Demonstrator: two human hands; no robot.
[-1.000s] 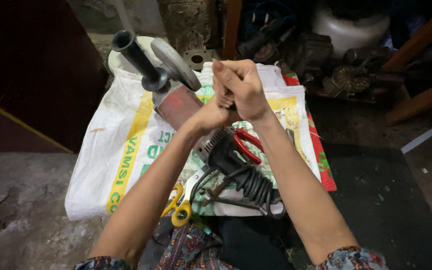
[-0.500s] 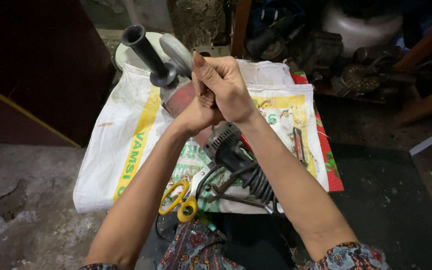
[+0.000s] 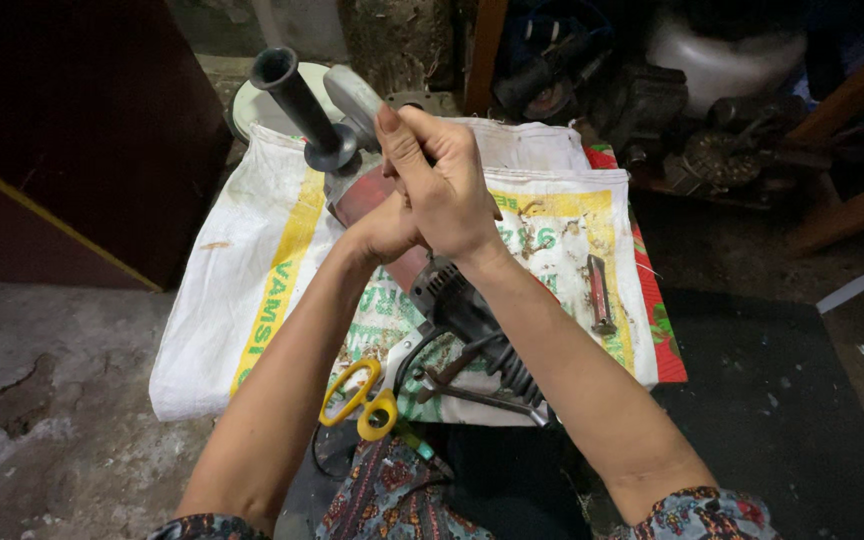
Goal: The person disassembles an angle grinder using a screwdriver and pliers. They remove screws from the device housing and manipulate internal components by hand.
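Lap: your patterned garment [image 3: 402,500] fills the near edge of view, between your two forearms.
Scissors: yellow-handled scissors [image 3: 360,400] lie at the near edge of the sack, just beside your left forearm.
Pliers: a pair of dark pliers [image 3: 472,385] rests on the sack near the grinder's cable end, beside the scissors.
Sack: a white woven sack [image 3: 242,300] with a yellow stripe is spread flat under the tools; a red patterned cloth [image 3: 664,340] shows at its right edge.
Small tool: a short, dark red tool [image 3: 600,293] lies alone on the right part of the sack, apart from your hands.
Grinder: the angle grinder [image 3: 442,285] lies along the sack, red body toward its head, ribbed cable end toward you.
Left hand: your left hand [image 3: 384,228] lies against the red body, mostly hidden by the right; cannot tell its grip.
Right hand: your right hand [image 3: 442,190] is over the grinder head, fingers [image 3: 397,135] clenched; what they pinch is hidden.
Side handle: the black side handle [image 3: 297,100] sticks up and away, left of your hands.
Background: cluttered dark machine parts [image 3: 612,90] sit on the floor beyond the sack.
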